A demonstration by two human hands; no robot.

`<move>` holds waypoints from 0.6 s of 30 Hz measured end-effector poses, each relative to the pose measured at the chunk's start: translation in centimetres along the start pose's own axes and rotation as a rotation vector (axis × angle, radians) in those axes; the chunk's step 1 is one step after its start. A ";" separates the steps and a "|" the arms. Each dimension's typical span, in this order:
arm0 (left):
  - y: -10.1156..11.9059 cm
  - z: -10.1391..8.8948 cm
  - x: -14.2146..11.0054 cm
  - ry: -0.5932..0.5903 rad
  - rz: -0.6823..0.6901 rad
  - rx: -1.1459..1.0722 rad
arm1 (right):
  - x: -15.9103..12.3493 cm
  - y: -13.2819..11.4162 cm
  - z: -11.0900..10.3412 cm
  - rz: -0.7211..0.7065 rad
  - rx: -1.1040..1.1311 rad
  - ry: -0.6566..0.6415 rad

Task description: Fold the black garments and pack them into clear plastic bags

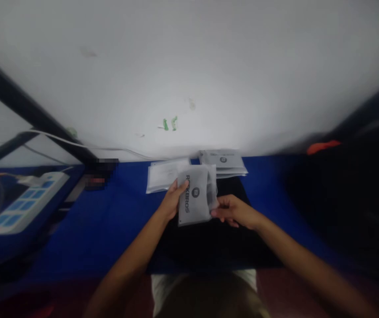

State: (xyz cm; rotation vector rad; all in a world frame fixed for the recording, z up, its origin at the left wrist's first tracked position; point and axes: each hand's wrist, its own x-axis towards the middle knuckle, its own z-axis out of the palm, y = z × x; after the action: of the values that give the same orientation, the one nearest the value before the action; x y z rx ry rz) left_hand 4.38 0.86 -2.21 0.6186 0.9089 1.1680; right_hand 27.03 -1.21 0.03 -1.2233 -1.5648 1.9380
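Note:
A frosted plastic bag [194,201] with ROCKBROS printed on it is held up in front of me, its lettering running sideways. My left hand [173,198] grips its left edge, thumb on the front. At the bag's right edge, my right hand [234,211] pinches the plastic near the lower corner, where that side looks loose and partly parted. What the bag contains, if anything, I cannot make out. Behind it on the left lie flat whitish bags [163,176]. Behind it on the right is a small pile of similar printed bags [224,162].
A blue cloth [86,229] covers the table, with a black mat [209,247] under my hands. On the left lies a white power strip [27,203] with blue sockets. A white cable [110,148] runs along the wall [189,66]. A large dark shape stands at right.

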 end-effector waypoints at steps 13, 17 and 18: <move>-0.4 -0.5 -0.2 -0.473 -0.153 -0.274 | -0.8 3.0 0.6 -0.175 0.300 0.313; -1.3 -0.1 -0.3 -0.535 -0.121 -0.188 | -0.7 3.0 1.6 -0.075 0.390 0.306; -1.5 0.0 -0.4 -0.544 -0.116 -0.144 | -0.6 2.9 1.8 -0.062 0.414 0.300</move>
State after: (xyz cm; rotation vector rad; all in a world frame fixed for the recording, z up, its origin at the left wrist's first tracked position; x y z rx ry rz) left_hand 5.10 0.07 -3.31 0.7086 0.3885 0.8853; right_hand 26.61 -3.68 -2.32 -1.1980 -0.9803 1.8167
